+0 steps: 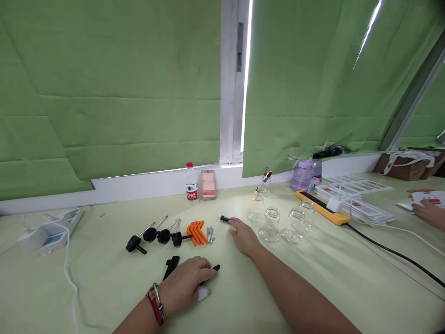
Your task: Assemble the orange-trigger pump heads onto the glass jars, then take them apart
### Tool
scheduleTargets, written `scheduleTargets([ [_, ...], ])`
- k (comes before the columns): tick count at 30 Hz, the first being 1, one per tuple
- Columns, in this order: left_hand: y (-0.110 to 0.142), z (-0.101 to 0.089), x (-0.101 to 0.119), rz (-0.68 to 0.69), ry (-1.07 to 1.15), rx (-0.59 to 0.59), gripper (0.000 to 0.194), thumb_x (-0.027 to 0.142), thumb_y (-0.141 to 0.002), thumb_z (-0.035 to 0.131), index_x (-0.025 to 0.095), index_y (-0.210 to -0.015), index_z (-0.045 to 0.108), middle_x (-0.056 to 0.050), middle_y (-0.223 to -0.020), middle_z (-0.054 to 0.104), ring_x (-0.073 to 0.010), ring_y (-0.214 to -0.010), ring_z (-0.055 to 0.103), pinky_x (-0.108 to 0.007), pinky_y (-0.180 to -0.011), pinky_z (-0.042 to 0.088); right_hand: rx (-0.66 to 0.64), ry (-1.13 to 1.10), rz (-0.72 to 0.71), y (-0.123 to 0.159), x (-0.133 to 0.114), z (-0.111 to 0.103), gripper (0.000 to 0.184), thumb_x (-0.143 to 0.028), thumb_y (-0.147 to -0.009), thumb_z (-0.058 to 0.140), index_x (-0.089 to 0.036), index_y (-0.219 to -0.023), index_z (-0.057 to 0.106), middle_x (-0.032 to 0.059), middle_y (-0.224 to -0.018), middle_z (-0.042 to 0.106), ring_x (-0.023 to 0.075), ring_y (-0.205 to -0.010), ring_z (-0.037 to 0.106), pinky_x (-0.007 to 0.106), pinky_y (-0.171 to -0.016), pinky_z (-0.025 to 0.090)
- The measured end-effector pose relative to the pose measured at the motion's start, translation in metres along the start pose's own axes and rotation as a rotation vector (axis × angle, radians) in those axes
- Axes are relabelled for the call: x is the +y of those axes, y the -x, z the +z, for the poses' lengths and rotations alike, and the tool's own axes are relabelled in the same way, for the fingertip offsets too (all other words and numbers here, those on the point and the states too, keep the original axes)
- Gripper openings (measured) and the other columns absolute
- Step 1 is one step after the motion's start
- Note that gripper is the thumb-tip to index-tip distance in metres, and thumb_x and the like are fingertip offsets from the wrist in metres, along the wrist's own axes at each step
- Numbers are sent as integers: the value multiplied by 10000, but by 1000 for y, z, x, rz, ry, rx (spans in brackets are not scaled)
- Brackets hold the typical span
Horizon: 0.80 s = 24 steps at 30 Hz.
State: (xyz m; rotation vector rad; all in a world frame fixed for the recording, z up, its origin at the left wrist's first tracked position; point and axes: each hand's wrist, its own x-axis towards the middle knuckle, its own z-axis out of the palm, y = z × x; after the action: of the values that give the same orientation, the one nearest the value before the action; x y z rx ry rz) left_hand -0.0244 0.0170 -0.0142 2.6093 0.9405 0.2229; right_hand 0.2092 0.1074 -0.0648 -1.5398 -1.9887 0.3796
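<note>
My left hand [187, 284], with a white wrap on one digit, lies low over the table, its fingers closed on a slim black part [217, 267] whose tip sticks out past them. Another black plastic piece [171, 265] lies beside its wrist. Further forward, my right hand [244, 235] pinches the end of a small black ribbed part [225, 219] at the tabletop. Between and beyond the hands are orange angled pieces [197, 233] and several metal pins or screws [210, 234]. To their left lie several black round-headed parts with metal rods [164, 236].
Clear glass jars [272, 218] and round clear pieces stand right of my right hand. Behind are a water bottle [192, 185] and a purple jug [301, 176]. A yellow-orange power strip [321, 207] trails a black cable. Another person's hand [429, 214] holds cards at far right.
</note>
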Motion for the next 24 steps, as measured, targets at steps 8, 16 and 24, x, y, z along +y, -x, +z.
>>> scheduleTargets([
  [8, 4, -6, 9, -28, 158, -144, 497, 119, -663, 559, 293, -1129, 570, -24, -962, 550, -156, -768, 545, -245, -682, 456, -31, 36, -27, 0, 5, 5, 387, -146, -783, 494, -225, -1155, 569, 35, -1277, 504, 206, -1119, 505, 319, -967, 356],
  [16, 2, -2, 3, 25, 158, -131, 439, 49, -675, 509, 274, -1029, 640, -25, -921, 614, -174, -843, 574, -259, -760, 454, -15, 51, -28, 0, 0, 2, 378, -151, -798, 474, -241, -1149, 584, 22, -1289, 498, 196, -1087, 515, 313, -928, 375],
  [24, 3, -2, 2, 54, 224, -94, 314, 95, -734, 498, 250, -927, 692, -24, -841, 655, -153, -793, 592, -238, -730, 469, -73, 68, -132, 3, -10, -7, 224, -127, -763, 498, -226, -708, 692, 7, -871, 686, 170, -846, 574, 299, -853, 379],
])
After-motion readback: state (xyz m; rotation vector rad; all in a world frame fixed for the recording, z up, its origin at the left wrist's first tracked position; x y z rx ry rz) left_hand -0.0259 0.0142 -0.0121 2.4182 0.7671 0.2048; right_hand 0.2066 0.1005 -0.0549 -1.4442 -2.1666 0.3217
